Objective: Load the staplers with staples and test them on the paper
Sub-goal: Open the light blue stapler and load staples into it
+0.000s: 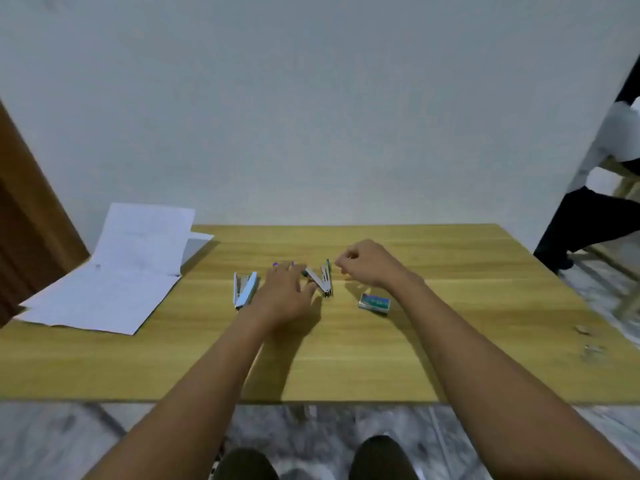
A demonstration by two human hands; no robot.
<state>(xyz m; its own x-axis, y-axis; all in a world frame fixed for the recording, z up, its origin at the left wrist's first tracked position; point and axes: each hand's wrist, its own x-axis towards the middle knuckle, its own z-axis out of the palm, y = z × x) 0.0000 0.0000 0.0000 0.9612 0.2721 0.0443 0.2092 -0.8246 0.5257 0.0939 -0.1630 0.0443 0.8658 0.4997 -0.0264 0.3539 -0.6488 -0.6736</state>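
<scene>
Three staplers lie on the wooden table. A light blue stapler lies hinged open on the left. My left hand rests flat with straight fingers over a purple stapler, of which only the far end shows. Its thumb touches a dark green stapler, which lies hinged open in a V. My right hand hovers by the far tip of that stapler with curled fingers; anything between them is too small to see. A small staple box lies under my right wrist. White paper sheets lie at the far left.
The paper overhangs the table's left edge and leans against the wall. Small loose metal bits lie near the table's right edge. A seated person is at the far right, beyond the table. My knees show below the front edge.
</scene>
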